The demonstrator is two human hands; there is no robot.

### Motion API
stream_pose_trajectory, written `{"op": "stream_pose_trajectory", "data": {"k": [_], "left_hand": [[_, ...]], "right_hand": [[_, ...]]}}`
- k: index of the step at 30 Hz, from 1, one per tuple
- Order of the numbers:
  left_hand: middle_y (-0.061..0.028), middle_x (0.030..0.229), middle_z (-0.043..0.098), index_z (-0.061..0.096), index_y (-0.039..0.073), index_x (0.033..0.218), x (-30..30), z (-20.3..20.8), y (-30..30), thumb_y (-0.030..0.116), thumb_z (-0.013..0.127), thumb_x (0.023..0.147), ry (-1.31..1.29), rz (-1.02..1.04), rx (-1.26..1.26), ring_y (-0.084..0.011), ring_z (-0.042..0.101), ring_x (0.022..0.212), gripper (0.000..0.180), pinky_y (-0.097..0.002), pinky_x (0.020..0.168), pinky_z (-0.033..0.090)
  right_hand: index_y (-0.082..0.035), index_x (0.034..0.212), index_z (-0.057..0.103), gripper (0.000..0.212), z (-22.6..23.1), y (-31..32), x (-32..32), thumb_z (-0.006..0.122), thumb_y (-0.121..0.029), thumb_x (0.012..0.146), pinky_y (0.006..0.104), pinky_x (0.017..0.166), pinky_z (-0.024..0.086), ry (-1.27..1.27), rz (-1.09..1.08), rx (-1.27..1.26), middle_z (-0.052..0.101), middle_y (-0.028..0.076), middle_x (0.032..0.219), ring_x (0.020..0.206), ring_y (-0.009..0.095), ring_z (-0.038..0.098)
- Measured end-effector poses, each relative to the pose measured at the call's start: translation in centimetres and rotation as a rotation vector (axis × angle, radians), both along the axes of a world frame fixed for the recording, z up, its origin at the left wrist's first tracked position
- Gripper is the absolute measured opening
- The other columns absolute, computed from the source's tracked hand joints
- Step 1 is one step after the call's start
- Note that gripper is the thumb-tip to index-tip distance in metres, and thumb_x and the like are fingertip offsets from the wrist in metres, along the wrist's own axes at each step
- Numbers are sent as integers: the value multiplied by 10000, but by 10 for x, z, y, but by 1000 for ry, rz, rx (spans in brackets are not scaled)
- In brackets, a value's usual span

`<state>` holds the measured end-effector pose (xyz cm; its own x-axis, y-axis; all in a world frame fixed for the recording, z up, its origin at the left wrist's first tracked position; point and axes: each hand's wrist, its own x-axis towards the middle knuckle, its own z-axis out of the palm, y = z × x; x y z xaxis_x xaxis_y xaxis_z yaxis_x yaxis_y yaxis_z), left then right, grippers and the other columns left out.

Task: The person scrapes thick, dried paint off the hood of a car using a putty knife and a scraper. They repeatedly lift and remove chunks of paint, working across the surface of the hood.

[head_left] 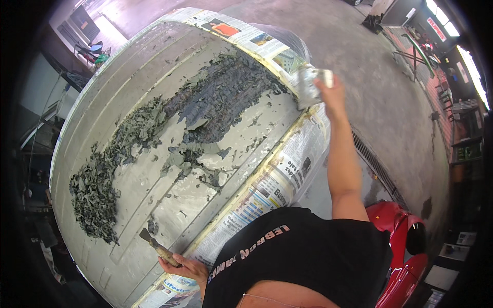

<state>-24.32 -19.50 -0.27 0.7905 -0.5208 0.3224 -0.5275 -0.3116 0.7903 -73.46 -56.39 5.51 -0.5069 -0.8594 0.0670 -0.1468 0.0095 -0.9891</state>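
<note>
In front of me lies a large ribbed vehicle roof (154, 197), grey, with its edges masked by newspaper (275, 179) and yellowish tape. Heaps of peeled, flaky dark grey paint (95, 200) run across it in a curved band. My left hand (187, 269), near the roof's lower edge, closes around the handle of a scraper (160, 250); its dark flat blade points up and left over the roof. At the far right corner, my right hand (331, 95) grips a silvery metal can (309, 84), tilted over the masked edge. What the can contains is hidden.
A red car (398, 246) stands behind me at the lower right. A drain grate (377, 167) crosses the concrete floor (380, 97) on the right. Farther off is a folding stand (416, 54). Shelves and equipment line the dark left side.
</note>
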Motion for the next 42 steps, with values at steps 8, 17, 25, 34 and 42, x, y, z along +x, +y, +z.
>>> {"op": "stream_pose_trajectory", "data": {"k": [8,17,25,34,42], "left_hand": [[-263,1537,347,266,-41,1543,1,-2,3,298,508,1113,75,19,-5,-342,384,1428,599,-446,1205,292],[-271,1542,337,261,-48,1543,2,3,0,307,505,1113,-2,9,18,-353,367,1449,609,-459,1218,283],[-261,1551,336,261,-46,1547,2,-1,1,336,504,1110,71,22,-4,-349,372,1447,630,-457,1213,291],[-285,1533,395,327,-60,1540,-4,12,-5,403,483,1110,29,0,-4,-367,423,1416,651,-440,1190,331],[-284,1489,460,397,-84,1497,-7,15,-8,387,500,1111,35,-38,1,-356,479,1361,617,-428,1159,360]], "right_hand": [[49,1182,634,307,-17,35,-39,732,-11,897,336,799,552,-261,-184,-52,723,117,1047,891,192,689],[59,1278,574,377,-56,74,29,643,0,912,359,865,543,-53,-243,131,695,159,1143,997,218,679],[25,1335,565,404,-41,115,45,643,-20,941,361,964,563,-683,-138,40,672,127,1262,1093,228,683],[8,1393,526,400,-38,120,34,584,-43,1001,373,956,568,-708,-250,-256,642,129,1303,1155,226,654],[-3,1370,533,400,-47,128,31,606,-42,978,389,940,573,-812,-389,-144,649,121,1278,1122,236,669]]}}
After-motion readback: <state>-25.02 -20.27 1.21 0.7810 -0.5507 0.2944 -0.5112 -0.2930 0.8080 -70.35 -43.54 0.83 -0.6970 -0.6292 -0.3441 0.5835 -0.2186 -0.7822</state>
